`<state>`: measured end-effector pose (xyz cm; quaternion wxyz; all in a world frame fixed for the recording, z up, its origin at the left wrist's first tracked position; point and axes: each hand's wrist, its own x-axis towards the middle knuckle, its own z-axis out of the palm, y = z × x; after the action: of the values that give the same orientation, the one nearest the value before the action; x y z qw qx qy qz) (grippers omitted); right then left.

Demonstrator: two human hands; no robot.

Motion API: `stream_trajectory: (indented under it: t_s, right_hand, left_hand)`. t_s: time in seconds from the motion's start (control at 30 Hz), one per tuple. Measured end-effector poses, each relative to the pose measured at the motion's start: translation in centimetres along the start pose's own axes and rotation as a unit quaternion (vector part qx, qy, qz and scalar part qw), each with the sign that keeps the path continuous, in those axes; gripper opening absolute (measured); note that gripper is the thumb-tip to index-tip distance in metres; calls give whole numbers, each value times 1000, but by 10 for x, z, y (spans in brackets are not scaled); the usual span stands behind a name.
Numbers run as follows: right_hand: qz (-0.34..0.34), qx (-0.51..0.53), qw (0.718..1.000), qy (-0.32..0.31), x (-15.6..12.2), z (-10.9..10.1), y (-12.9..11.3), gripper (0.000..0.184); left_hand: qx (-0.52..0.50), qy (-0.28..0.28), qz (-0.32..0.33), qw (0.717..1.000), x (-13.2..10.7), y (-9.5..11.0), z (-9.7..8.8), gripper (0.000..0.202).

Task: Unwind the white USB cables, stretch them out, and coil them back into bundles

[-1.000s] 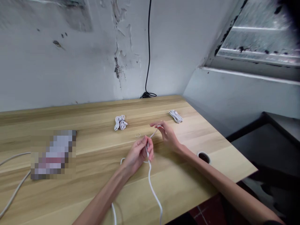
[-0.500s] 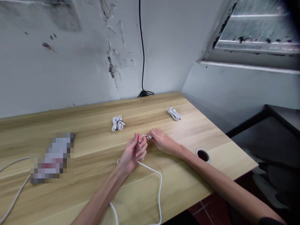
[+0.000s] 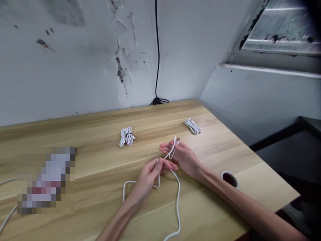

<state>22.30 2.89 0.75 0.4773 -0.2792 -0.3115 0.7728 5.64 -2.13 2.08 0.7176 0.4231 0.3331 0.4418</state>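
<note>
A white USB cable [image 3: 178, 204] runs through both hands, its slack hanging in loose bends over the table. My left hand [image 3: 152, 174] pinches the cable between thumb and fingers. Just beyond it, my right hand [image 3: 184, 154] is closed on the cable near its metal USB plug [image 3: 178, 140], which points upward, with a short loop beside the fingers. A small pale ring-shaped tie [image 3: 147, 152] lies on the wood behind my left hand.
A tied white cable bundle [image 3: 127, 136] lies behind my hands, and another bundle [image 3: 192, 126] farther right. A round table hole [image 3: 229, 179] is beside my right forearm. A blurred-out object [image 3: 50, 177] with a cable sits left. A black cord [image 3: 157, 60] hangs down the wall.
My hands have moved apart and the USB plug now shows upright at my right hand. A small ring-shaped tie now shows on the table. The camera view has shifted slightly.
</note>
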Motion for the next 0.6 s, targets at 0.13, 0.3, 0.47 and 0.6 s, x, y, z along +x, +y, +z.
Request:
stream_trajectory:
  t_s: [0.13, 0.3, 0.47, 0.6]
  right_hand:
    - [38, 148, 988, -7, 3, -6, 0, 2]
    - [35, 265, 963, -32, 2, -1, -6, 13]
    - [33, 181, 983, -16, 1, 4, -10, 6]
    - [-7, 48, 999, 12, 4, 4, -3, 19]
  left_hand:
    - [14, -11, -29, 999, -1, -2, 1, 39]
    - [30, -10, -41, 999, -1, -2, 4, 41]
    - [22, 8, -27, 999, -1, -2, 5, 40]
    - [29, -3, -25, 999, 0, -5, 3, 37]
